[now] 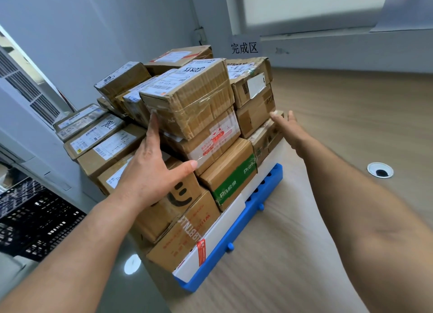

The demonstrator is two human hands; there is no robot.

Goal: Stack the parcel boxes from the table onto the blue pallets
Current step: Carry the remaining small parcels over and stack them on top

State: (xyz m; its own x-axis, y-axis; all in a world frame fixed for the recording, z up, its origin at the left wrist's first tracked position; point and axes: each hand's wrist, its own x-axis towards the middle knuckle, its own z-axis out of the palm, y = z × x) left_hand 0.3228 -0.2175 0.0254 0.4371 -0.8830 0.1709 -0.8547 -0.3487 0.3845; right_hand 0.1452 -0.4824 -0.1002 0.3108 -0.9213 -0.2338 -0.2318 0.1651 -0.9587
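A black crate [35,221] sits at far left. The left hand [150,172], fingers straight and gripping nothing, touches the lower left corner of the top box [192,97], which rests on the heap of parcels covering the blue pallet [234,242]. The right hand [289,130], spread and empty, reaches just beside the stack's right side; contact is unclear. Farther right is 1 round cable hole [380,170].

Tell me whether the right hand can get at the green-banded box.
Probably yes, to touch: the right hand is open beside the stack and the green-banded box shows a bare near face. The red-taped box resting on it would likely block pulling it out.
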